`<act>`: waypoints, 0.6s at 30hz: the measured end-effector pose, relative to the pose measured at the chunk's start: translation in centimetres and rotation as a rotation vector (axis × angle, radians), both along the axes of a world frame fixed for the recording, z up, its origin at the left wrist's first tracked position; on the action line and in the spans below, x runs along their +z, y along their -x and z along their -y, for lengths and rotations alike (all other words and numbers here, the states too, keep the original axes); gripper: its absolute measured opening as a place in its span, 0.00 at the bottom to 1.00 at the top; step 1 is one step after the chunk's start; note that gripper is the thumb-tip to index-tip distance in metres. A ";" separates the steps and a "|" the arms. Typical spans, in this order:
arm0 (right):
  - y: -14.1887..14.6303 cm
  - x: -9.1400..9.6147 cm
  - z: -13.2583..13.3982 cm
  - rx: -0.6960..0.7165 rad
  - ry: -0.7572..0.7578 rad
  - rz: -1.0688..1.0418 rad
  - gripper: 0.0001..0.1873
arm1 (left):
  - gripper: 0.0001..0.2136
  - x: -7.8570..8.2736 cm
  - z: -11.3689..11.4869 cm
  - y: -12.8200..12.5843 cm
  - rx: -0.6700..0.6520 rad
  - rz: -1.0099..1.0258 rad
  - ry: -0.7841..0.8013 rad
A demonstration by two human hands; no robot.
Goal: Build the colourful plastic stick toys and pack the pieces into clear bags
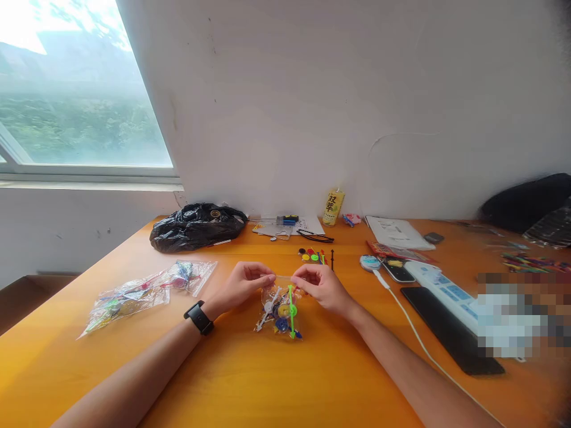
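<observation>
A clear plastic bag (pixel 281 312) of small coloured plastic parts hangs between my hands, over the middle of the table. White, green, yellow and blue round pieces and arrow-tipped sticks show through it. My left hand (pixel 247 282), with a black watch on the wrist, pinches the top left corner of the bag. At the top right corner, my right hand (pixel 323 285) pinches the same edge between thumb and fingers. Beyond my right hand lie loose coloured discs (pixel 306 257) and several thin sticks (pixel 332 260).
Filled clear bags (pixel 129 300) lie at the left. A black plastic bag (pixel 191 229) and a yellow drink bottle (pixel 333 208) stand along the wall. To the right are papers (pixel 399 233), a power strip (pixel 446 291), a white cable (pixel 413 333) and a dark flat slab (pixel 450 330).
</observation>
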State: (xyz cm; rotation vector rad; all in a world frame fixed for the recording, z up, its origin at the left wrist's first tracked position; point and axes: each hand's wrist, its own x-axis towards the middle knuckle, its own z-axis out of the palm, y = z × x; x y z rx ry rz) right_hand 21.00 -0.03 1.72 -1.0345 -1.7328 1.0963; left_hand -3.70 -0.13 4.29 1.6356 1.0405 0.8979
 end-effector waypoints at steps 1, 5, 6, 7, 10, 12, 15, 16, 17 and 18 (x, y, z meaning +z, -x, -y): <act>0.0 0.1 0.1 -0.006 -0.015 -0.001 0.15 | 0.12 0.0 0.0 0.0 0.006 0.009 0.013; 0.1 0.4 0.2 -0.027 -0.089 -0.038 0.10 | 0.08 0.3 0.1 0.1 0.032 0.035 0.021; 0.1 0.4 0.2 -0.036 -0.113 -0.050 0.10 | 0.07 0.4 0.1 0.1 0.038 0.036 0.018; 0.2 0.4 0.2 -0.045 -0.141 -0.057 0.10 | 0.07 0.6 0.2 0.1 0.047 0.036 0.017; 0.2 0.3 0.5 -0.066 -0.243 -0.035 0.11 | 0.06 1.1 0.4 0.0 0.077 0.017 0.030; 0.2 0.2 0.7 -0.059 -0.327 0.021 0.12 | 0.08 1.5 0.7 -0.1 0.084 -0.017 0.032; 0.3 0.2 1.2 -0.033 -0.417 0.112 0.12 | 0.12 2.2 1.1 -0.1 0.085 -0.054 0.015; 0.4 0.2 1.3 -0.038 -0.416 0.127 0.11 | 0.12 2.3 1.2 -0.2 0.090 -0.047 0.011; 0.5 0.3 1.4 -0.050 -0.394 0.132 0.11 | 0.11 2.4 1.2 -0.2 0.097 -0.030 0.009; 0.6 0.3 1.4 -0.064 -0.351 0.127 0.11 | 0.12 2.3 1.2 -0.2 0.103 -0.005 0.009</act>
